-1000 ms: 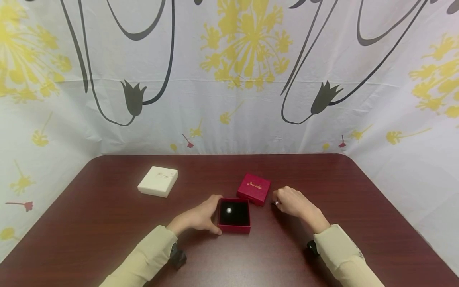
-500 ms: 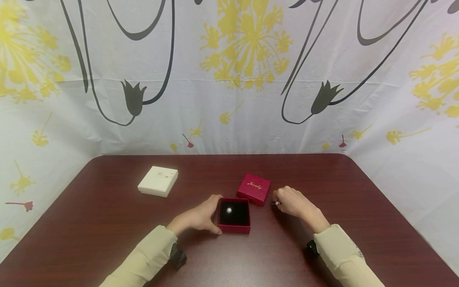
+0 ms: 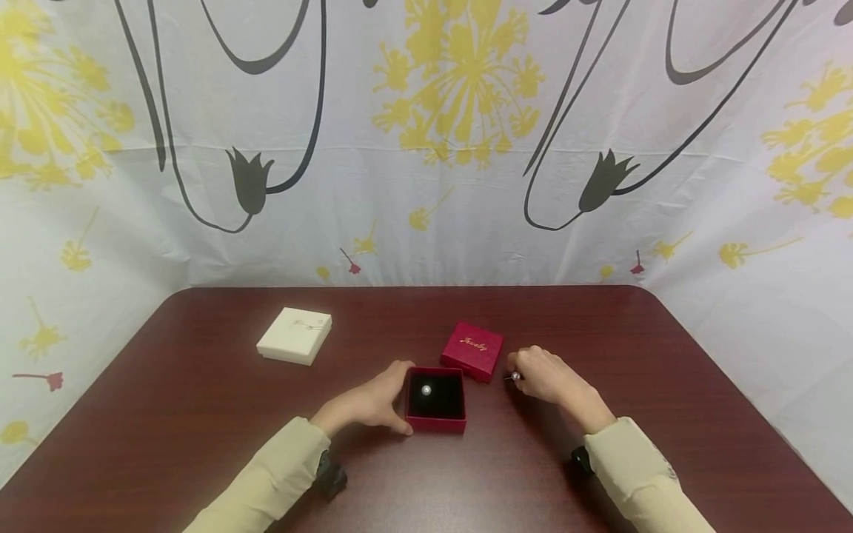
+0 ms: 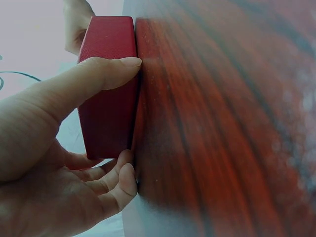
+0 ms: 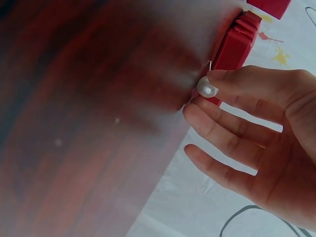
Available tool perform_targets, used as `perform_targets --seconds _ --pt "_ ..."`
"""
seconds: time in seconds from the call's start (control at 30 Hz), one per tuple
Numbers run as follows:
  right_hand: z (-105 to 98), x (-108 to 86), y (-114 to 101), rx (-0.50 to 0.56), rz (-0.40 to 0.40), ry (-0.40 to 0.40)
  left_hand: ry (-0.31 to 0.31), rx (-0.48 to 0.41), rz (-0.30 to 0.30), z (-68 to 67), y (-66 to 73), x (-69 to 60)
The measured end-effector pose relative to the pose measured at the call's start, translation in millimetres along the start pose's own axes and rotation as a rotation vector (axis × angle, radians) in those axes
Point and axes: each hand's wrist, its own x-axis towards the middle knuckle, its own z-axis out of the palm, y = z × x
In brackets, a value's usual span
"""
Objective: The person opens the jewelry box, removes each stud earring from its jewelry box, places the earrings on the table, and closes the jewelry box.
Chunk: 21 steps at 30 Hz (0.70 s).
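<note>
A red box base [image 3: 436, 425] with a black lining stands on the table, a pearl piece [image 3: 426, 390] in its left part. My left hand [image 3: 369, 401] grips the base at its left side; in the left wrist view the thumb of that hand [image 4: 49, 133] lies across the box wall [image 4: 111, 118], the other fingers at its end. My right hand [image 3: 545, 375] pinches a second pearl piece [image 3: 515, 376] with a thin post, right of the box. The right wrist view shows this pearl [image 5: 207, 87] at the thumb and index finger of my right hand [image 5: 256, 128].
A red lid [image 3: 472, 349] with gold lettering lies just behind the base, between it and my right hand. Farther left on the brown table [image 3: 380, 318] is a closed-looking white box [image 3: 295, 336]. A patterned cloth [image 3: 373, 185] hangs behind the table.
</note>
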Motion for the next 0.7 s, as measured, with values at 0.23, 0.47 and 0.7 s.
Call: perform_targets --seconds 0.23,0.47,0.7 --pt "-2 -1.0 -3 -0.044 -0.035 0.048 0.001 0.007 0.004 -0.2 0.0 -0.4" --pt "-6 1.3 -11 -0.079 -0.095 0.088 0.003 0.003 0.003 -0.1 0.2 -0.4" --pt "-10 5.2 -19 -0.069 -0.195 0.147 0.006 0.005 0.000 0.4 0.9 0.0"
